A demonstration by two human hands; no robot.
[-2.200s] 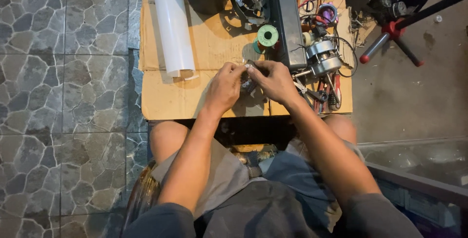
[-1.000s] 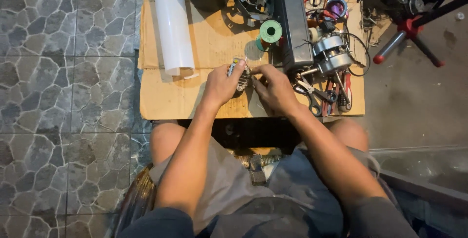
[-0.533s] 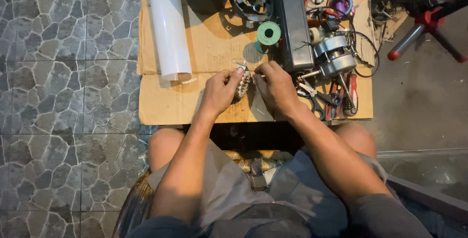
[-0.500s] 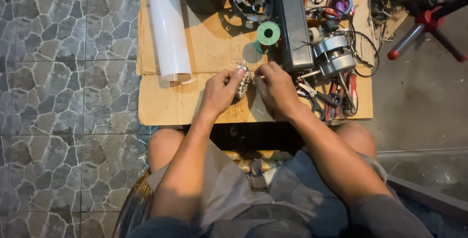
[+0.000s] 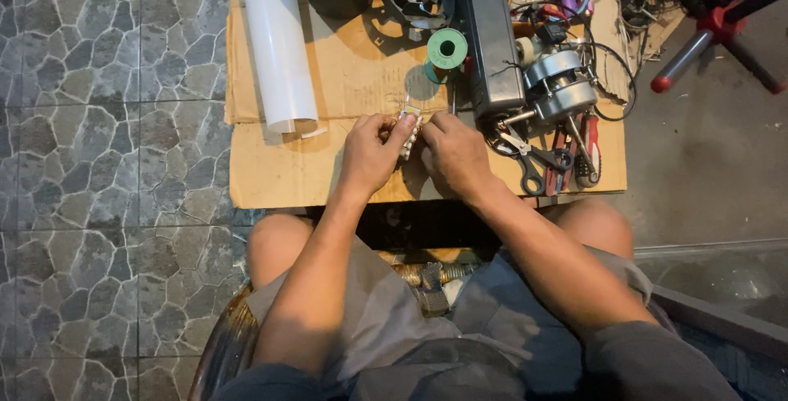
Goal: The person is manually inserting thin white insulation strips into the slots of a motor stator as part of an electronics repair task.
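- hands first: left hand [image 5: 373,151] and right hand [image 5: 454,153] meet, fingers pinched together on a small whitish part [image 5: 408,130] between them.
- under both hands lies a cardboard sheet [image 5: 279,171].
- beyond the left hand, a white roll [image 5: 277,44].
- beyond the right hand, a green spool [image 5: 447,48], a grey motor [image 5: 560,85], scissors [image 5: 532,163].

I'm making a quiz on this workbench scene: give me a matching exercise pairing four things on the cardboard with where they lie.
Things:
1. white roll
2. green spool
3. scissors
4. small part

Places:
A. between left hand and right hand
B. right of the right hand, beside the red-handled tools
C. left edge of the cardboard
D. just left of the long dark box

Pairs: 1-C, 2-D, 3-B, 4-A
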